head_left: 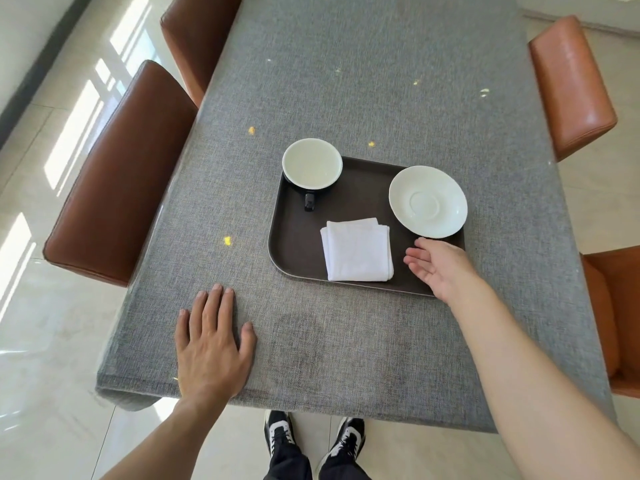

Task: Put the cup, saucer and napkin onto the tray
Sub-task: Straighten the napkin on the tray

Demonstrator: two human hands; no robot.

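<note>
Crockery and cloth all sit on the dark brown tray (294, 237) now, so by the look of it the task is done or very nearly so. At the far left corner stands the cup (312, 163), white inside and dark outside, upright and empty, its short dark handle pointing back toward the person. It looks like glazed ceramic: stiff, smooth, likely slippery and apt to chip, so the handle or a grip around the wall would be the safe hold. At the right side is the white saucer (428, 201), which seems to overhang or ride on the tray's right rim; whether it lies fully flat I cannot tell. Thin and brittle, it is best pinched at its edge, thumb on top and fingers beneath. Near the front edge, between the two, the folded white napkin (357, 250) lies flat; soft, light and floppy, it would unfold if lifted by one corner, so take it across the whole fold.

Just below the saucer the right hand (440, 268) hovers over the tray's near right corner, palm turned partly up, fingers loose and spread, holding nothing. Well apart from the tray, the left hand (213, 344) lies flat, palm down, on the grey tablecloth (381, 81), fingers stretched out and empty. Brown leather chairs (117, 178) stand along both sides of the table
</note>
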